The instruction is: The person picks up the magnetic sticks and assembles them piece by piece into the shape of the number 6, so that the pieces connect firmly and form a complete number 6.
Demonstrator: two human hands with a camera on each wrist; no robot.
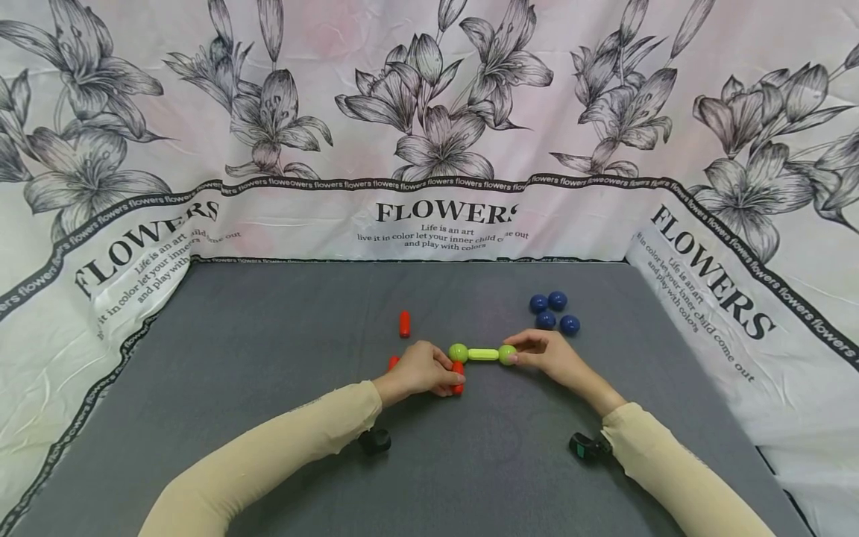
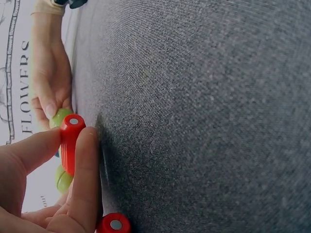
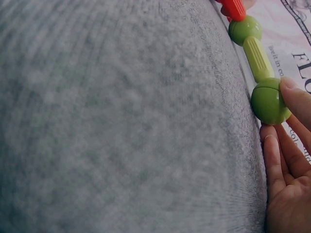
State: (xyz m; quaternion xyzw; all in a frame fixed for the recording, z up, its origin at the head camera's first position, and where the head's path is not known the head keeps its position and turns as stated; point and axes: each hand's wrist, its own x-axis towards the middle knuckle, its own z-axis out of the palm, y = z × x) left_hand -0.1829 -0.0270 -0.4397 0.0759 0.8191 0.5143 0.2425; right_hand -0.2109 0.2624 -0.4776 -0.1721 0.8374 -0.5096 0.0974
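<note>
Between thumb and fingers, my left hand [image 1: 423, 369] pinches a red rod [image 1: 458, 379] with a silvery disc in its end, plain in the left wrist view. The rod's far end meets a green ball [image 1: 458, 353], apparently touching it. From that ball a yellow-green ridged rod [image 1: 483, 354] runs across to a second green ball [image 3: 268, 102]. My right hand [image 1: 553, 359] pinches this second ball between thumb and fingers. Another red rod [image 1: 393, 362] lies partly hidden behind my left hand.
One more red rod [image 1: 405, 324] lies farther back on the grey table [image 1: 268, 328]. Several blue balls [image 1: 557, 300] are grouped beyond my right hand. A flower-printed cloth [image 1: 302, 224] borders the table at the back and sides.
</note>
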